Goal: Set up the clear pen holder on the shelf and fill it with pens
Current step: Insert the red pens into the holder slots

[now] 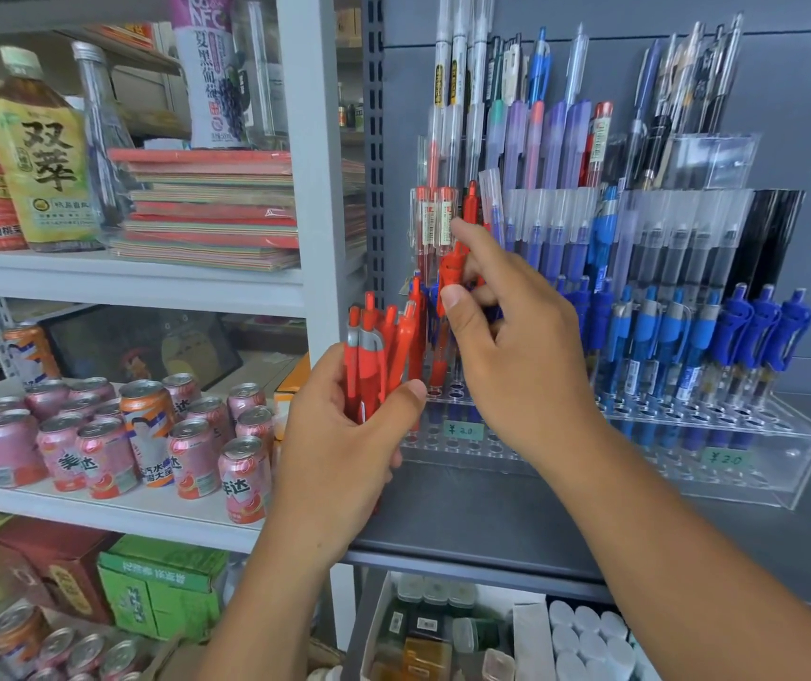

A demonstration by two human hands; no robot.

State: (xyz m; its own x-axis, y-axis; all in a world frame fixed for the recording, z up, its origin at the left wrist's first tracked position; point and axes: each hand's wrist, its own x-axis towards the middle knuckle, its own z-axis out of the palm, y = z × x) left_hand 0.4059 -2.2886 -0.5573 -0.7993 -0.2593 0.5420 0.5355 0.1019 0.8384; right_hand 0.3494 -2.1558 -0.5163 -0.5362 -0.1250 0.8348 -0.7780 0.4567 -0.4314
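Acrylic pen holder, clear and tiered (786, 464), stands on the dark grey metal shelf (541, 513), close to the back panel. Its centre and right rows are filled with blue-capped pens (663, 336); red ones go in at the left end.

Right hand (516, 346) pinches one red click pen (453, 267) between thumb and forefinger, roughly upright, over the left-hand holes. Left hand (344, 435) grips a bundle of red-orange pens (378, 351), fingers curled round the barrels, just beside the holder's left edge.

Judgement: the step in hand is seating this single pen. Keep it vertical, feel for a free hole with the tip, lower it straight. The hand hides the target hole, so I cannot tell which one. Red pens already seated stand close, and a tilted entry could knock them. The bundle may brush the front row.

Around: pink drink cans (98, 449) and stacked coloured paper (211, 204) sit on the white shelving to the left, well apart from the holder. A green price label (463, 429) is stuck on the holder's front.
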